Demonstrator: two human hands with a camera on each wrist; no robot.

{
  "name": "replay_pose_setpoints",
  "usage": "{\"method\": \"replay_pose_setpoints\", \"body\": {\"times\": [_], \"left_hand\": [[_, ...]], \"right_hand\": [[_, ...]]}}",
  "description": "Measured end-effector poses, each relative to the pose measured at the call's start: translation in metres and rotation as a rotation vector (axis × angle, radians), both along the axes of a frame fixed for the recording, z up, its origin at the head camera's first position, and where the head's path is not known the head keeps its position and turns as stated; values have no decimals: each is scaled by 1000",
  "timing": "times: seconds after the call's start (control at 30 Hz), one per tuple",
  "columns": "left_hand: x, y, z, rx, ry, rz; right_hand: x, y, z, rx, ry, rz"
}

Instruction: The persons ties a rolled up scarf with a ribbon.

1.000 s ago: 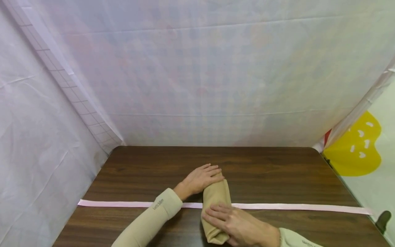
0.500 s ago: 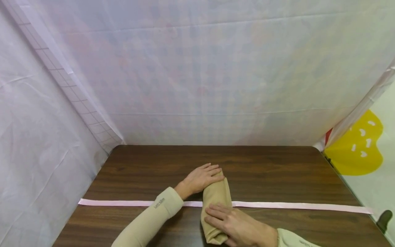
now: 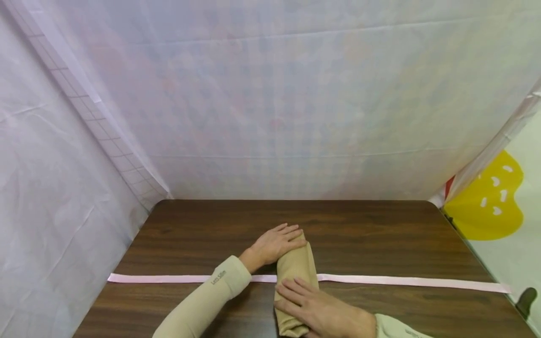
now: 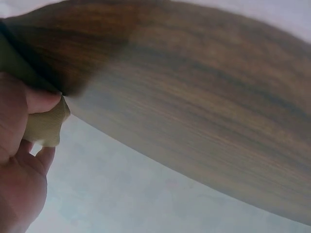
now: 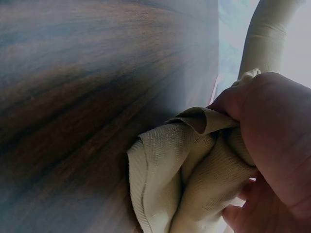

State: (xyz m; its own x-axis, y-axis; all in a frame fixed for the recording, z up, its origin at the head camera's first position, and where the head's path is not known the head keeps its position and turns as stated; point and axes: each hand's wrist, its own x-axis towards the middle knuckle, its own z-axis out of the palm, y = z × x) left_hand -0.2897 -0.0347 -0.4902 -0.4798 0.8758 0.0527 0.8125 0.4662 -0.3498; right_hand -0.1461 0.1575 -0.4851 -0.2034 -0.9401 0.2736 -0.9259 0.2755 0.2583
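Note:
A rolled or folded beige cloth [image 3: 293, 265] lies lengthwise on the brown table, across a pale pink ribbon [image 3: 380, 280]. My left hand [image 3: 272, 244] rests on its far end with straight fingers. Over the near part, my right hand [image 3: 319, 310] presses with its fingers stretched across the top. Beside the left thumb in the left wrist view, a corner of the cloth [image 4: 46, 127] shows. Loose layers at the end of the cloth [image 5: 194, 170] appear next to the right thumb in the right wrist view. The ribbon's middle is hidden beneath the cloth.
The ribbon runs nearly the table's full width. Dark wood grain covers the table [image 3: 203, 225]. White sheeting [image 3: 274, 103] hangs behind it and on the left. At the right, beyond the table edge, is a yellow shape with white marks [image 3: 490, 202].
My right hand has shifted slightly left, its fingers lying flatter over the cloth. The near end of the cloth has moved a little with it. My left hand stays in place.

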Motion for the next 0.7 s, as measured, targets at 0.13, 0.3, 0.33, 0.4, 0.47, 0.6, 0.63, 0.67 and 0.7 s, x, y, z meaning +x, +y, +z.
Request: {"method": "replay_pose_setpoints", "body": {"times": [0.13,0.3,0.33,0.4,0.47,0.6,0.63,0.67,0.7], "left_hand": [[1,1,0,-7,0,8],[5,1,1,-14,-10,27],[6,1,1,-17,-13,33],[7,2,1,-23,-19,43],[7,3,1,-31,-22,52],[7,4,1,-35,-25,65],[7,4,1,-37,-26,69],[7,3,2,-38,-27,72],[7,3,2,-38,-26,73]], "right_hand": [[-1,0,-6,9,-20,13],[-1,-1,-14,23,23,4],[0,-1,-16,22,32,2],[1,-1,-18,25,50,-9],[2,-1,-20,26,63,-24],[4,-3,-21,22,96,-45],[4,-3,-21,21,99,-47],[4,-3,-21,21,103,-49],[4,-4,-21,20,102,-50]]}}
